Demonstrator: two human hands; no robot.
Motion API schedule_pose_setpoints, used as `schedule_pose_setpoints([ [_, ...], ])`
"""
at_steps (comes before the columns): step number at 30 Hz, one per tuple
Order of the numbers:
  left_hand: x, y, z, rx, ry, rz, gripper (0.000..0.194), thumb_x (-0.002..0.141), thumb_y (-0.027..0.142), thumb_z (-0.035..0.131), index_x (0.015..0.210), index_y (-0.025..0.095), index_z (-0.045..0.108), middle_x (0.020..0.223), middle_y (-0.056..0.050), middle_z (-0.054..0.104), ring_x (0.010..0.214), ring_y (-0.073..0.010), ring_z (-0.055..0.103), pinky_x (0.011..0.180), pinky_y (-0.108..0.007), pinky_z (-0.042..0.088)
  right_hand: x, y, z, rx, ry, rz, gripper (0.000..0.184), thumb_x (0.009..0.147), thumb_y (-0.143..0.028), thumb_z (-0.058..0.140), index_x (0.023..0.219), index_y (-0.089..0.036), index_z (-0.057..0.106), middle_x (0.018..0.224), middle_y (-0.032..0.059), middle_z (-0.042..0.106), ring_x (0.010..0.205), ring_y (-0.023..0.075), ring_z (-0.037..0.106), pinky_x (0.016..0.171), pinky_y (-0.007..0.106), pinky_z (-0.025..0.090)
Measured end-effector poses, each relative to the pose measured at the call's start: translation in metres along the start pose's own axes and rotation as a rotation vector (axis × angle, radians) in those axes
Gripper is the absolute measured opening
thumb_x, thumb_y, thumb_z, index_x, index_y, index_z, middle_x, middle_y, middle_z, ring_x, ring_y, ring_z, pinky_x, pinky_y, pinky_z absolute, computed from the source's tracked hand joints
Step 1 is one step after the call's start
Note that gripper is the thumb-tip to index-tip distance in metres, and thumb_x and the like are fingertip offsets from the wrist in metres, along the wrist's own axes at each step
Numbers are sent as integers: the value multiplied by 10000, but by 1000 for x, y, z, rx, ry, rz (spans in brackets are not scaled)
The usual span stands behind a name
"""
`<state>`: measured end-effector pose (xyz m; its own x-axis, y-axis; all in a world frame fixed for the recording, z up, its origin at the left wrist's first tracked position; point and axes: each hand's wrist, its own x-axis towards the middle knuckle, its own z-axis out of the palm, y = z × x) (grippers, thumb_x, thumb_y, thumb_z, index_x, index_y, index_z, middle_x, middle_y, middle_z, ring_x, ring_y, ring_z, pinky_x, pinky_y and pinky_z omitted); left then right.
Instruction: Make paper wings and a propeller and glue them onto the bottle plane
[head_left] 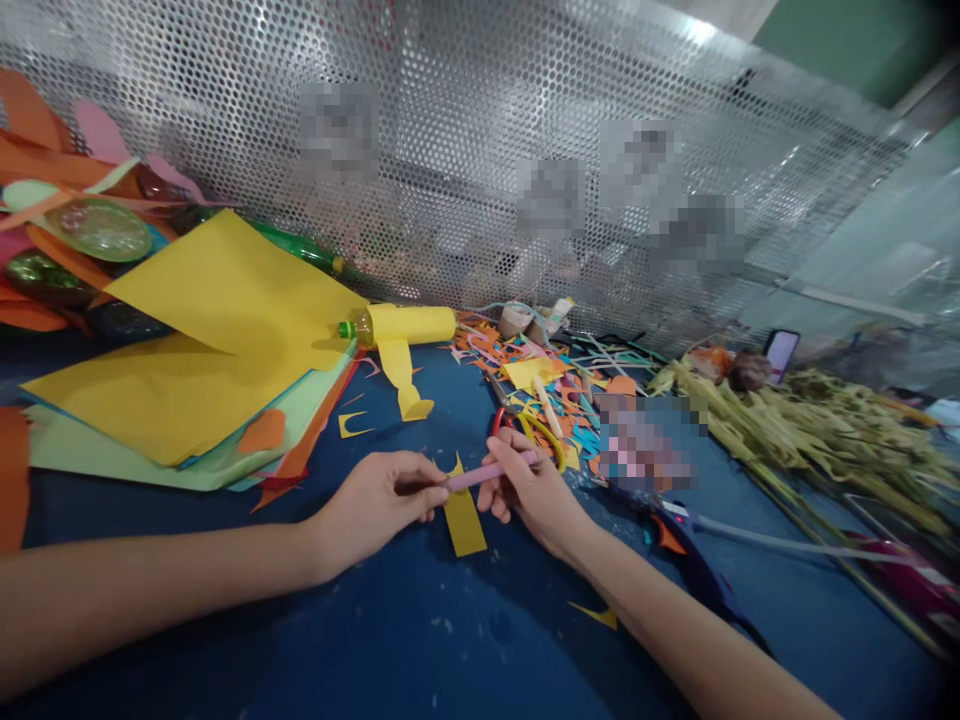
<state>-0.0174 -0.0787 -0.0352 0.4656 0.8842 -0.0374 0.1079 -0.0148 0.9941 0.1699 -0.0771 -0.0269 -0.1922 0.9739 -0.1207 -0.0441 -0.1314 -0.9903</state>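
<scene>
My left hand (390, 505) pinches one end of a slim lilac pen-shaped stick (484, 475) between thumb and fingers. On the stick's other end are the closed fingers of my right hand (529, 490). Just below the stick lies a yellow paper strip (466, 525) on the blue table. Scissors (536, 430) with red and yellow handles sit right beyond my right hand, partly hidden by it. Farther back, a bottle wrapped in yellow paper (412, 325) lies on its side, with a cut yellow paper piece (405, 385) in front of it.
Yellow sheets (225, 330) are stacked over green and orange paper at left. Colourful paper scraps (585, 400) cover the back middle. At right are a dark blue glue gun (697, 560) and dried husks (817, 430). A perforated metal panel (465, 130) stands behind.
</scene>
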Motion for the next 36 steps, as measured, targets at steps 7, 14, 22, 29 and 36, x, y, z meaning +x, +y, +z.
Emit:
schedule_pose_setpoints([
  [7, -3, 5, -1, -13, 3, -22, 134, 748, 269, 611, 762, 136, 606, 600, 23, 562, 540, -98, 534, 536, -213, 422, 1, -2, 2, 31, -13, 37, 313, 808, -472, 545, 703, -186, 477, 443, -26, 626, 303, 51, 483, 316, 106, 383],
  [14, 2, 2, 2, 55, 1, 74, 171, 786, 321, 576, 833, 157, 588, 723, 1, 591, 644, -122, 563, 639, -249, 465, -1, -11, 7, -71, 119, -63, 312, 812, -467, 517, 665, -192, 495, 353, -56, 541, 240, 57, 375, 260, 132, 282],
  [22, 6, 4, 1, 461, 36, 262, 149, 845, 272, 470, 907, 187, 575, 902, -38, 590, 801, -156, 576, 754, -300, 483, 4, -36, -47, -750, 530, -504, 180, 872, -333, 436, 850, -200, 554, 639, -5, 611, 570, 127, 567, 546, 217, 442],
  [29, 5, 7, -1, 956, 46, 487, 417, 808, 457, 518, 1085, 149, 571, 1116, -118, 516, 1081, -269, 452, 969, -431, 376, 24, -19, -81, -1443, 549, -401, 367, 853, -259, 453, 1167, -92, 544, 1020, 177, 638, 959, 288, 581, 846, 390, 419],
  [36, 6, 0, -3, 1042, 29, 445, 545, 786, 509, 525, 1202, 157, 546, 1130, -120, 474, 1095, -285, 419, 964, -432, 390, 13, -18, -65, -1614, 509, -261, 341, 852, -358, 498, 1057, -95, 570, 942, 174, 641, 886, 294, 601, 755, 364, 438],
])
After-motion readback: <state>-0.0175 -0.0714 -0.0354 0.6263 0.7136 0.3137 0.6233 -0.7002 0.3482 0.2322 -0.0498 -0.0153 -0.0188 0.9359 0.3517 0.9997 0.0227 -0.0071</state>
